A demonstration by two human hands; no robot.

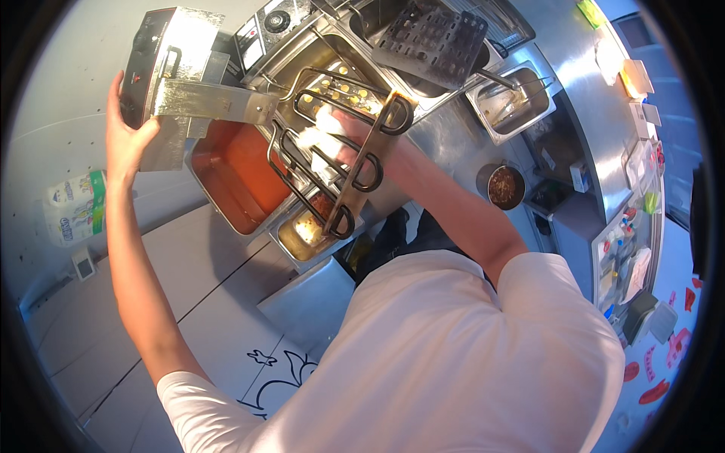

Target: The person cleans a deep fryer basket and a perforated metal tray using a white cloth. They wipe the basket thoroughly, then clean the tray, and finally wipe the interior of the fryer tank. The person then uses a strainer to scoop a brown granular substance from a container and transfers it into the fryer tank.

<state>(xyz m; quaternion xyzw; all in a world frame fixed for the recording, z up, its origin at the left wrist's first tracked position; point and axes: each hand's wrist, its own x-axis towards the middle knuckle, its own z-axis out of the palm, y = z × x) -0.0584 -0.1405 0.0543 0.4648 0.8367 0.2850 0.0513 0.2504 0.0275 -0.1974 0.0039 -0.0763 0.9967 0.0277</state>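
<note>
My left hand (129, 133) grips the side of a black and silver metal appliance head (187, 62) at the upper left, which has a steel bracket (218, 102) attached. My right hand (357, 133) holds a white cloth or paper wad (323, 139) among the black looped heating elements. These elements are fixed to a metal plate (362, 170) tilted above the fryer. Behind them lies a fryer basin (317, 51) with yellowish round spots and a perforated bottom. Part of my right hand's fingers is hidden by the loops and glare.
A deep pan of orange-red liquid (243, 170) stands left of centre, with a small steel tray (308, 229) beside it. A perforated dark metal plate (430, 42) rests over the second basin. Further right are a steel container with utensils (512, 105) and a pot (504, 187).
</note>
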